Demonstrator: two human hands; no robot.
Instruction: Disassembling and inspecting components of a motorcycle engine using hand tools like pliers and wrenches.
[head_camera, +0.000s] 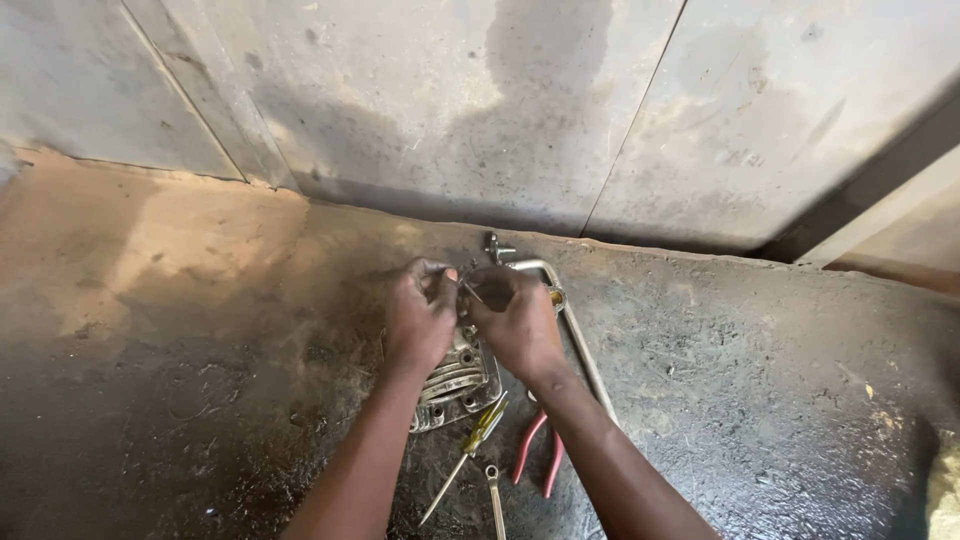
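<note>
My left hand (420, 312) and my right hand (515, 318) meet over a finned grey metal engine part (455, 385) that lies on the dark concrete floor (200, 400). Between the fingertips of both hands I pinch a small thin metal piece (468, 288); it is too small to tell what it is. A bent chrome pipe (575, 335) runs from behind my right hand down along its right side.
Below the engine part lie a yellow-handled screwdriver (470, 448), a spanner (495, 495) and red-handled pliers (538, 450). A small metal fitting (495, 245) sits by the stained concrete wall (450, 110). The floor is oily and gritty.
</note>
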